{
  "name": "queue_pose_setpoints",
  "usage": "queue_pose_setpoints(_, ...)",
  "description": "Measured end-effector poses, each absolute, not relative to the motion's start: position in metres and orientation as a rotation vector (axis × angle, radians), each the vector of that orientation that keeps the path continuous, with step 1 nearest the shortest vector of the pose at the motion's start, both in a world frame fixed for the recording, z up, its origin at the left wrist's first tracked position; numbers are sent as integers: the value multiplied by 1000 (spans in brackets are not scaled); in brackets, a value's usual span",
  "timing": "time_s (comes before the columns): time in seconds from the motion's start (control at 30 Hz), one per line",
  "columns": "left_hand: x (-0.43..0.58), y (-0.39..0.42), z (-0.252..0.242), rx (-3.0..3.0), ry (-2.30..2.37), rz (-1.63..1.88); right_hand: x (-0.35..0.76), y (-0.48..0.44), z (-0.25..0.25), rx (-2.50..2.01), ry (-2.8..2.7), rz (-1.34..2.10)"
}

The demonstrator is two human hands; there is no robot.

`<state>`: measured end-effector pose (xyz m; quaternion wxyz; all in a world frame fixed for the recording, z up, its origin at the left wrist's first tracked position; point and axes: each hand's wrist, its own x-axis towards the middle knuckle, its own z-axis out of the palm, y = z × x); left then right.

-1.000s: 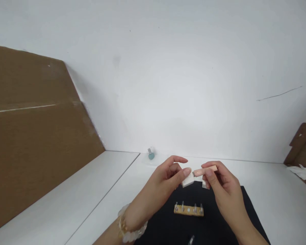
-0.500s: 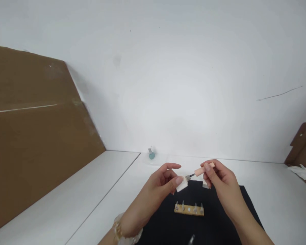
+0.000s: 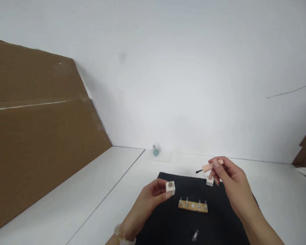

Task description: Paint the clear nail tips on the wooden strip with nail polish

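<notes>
Head view: left hand (image 3: 149,207) pinching white block (image 3: 170,188) with metal stud on top, fingers closed around it, over black mat (image 3: 168,228). Right hand (image 3: 232,183) clamping peach-handled brush (image 3: 211,166), dark tip pointing left, near second white block (image 3: 209,182). Wooden strip (image 3: 193,206) with upright pegs lying on mat between hands.

- A small improvised craft station for nail painting
- White counter (image 3: 104,194) topped by a black mat (image 3: 168,221)
- White wall (image 3: 183,75) and brown cardboard panel (image 3: 35,119) enclosing the space
- Wooden strip with upright pegs (image 3: 193,206) and a nail polish bottle (image 3: 156,152) set out
</notes>
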<state>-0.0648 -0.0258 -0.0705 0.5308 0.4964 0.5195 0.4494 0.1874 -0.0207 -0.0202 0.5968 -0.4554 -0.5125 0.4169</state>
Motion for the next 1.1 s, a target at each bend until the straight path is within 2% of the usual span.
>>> queue_pose_setpoints(0.23,-56,-39,-74,1421,1317,1247,178,-29,-22,-1096,-1354,888)
queue_pose_setpoints(0.37,-46,-53,-59,1592,1356,1373,162,-43,-26,-988,-1560,652)
queue_pose_setpoints(0.47,-43,-58,-54,1612,1353,1380,155,-50,-31,-927,-1585,506)
queue_pose_setpoints(0.87,-39,-59,-50,1561,1359,1399,155,-45,-40,-837,-1720,293)
queue_pose_setpoints(1.1,-39,-59,-50,1757,1384,1402,153,-45,-39,-810,-1818,279)
